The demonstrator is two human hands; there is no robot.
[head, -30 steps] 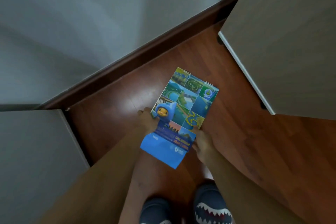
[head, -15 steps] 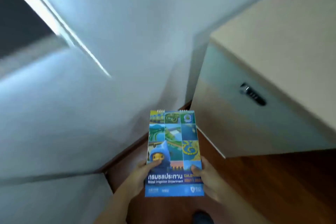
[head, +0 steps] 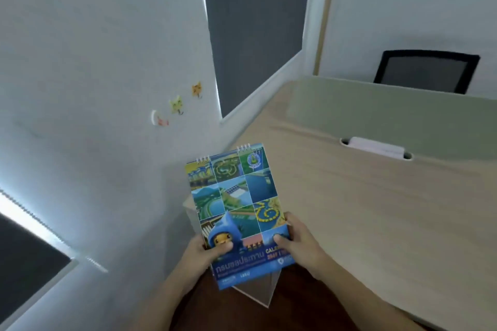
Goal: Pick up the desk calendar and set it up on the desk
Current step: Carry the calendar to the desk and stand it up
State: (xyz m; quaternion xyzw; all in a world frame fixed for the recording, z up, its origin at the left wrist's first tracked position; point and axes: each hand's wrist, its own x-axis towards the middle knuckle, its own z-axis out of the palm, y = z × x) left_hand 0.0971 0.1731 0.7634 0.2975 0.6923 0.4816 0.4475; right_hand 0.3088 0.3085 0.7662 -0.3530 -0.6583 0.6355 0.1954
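Observation:
The desk calendar point(head: 236, 204) is a spiral-bound pad with a blue cover of photo tiles and a blue cartoon figure. I hold it flat and folded in the air, spirals pointing away, just left of the desk's near left corner. My left hand point(head: 204, 251) grips its lower left edge, thumb on the cover. My right hand point(head: 297, 243) grips its lower right edge, thumb on top. The light wooden desk point(head: 376, 212) spreads to the right of the calendar.
A pale green partition point(head: 390, 118) with a cable slot holding something white point(head: 375, 146) closes the desk's far side. A black mesh chair back point(head: 426, 70) rises behind it. The white wall point(head: 107, 62) with small stickers is on the left. Dark wood floor lies below.
I have lifted the calendar from the floor to desk height. The view has swung up from the floor and cabinet side to the desktop, wall and chair.

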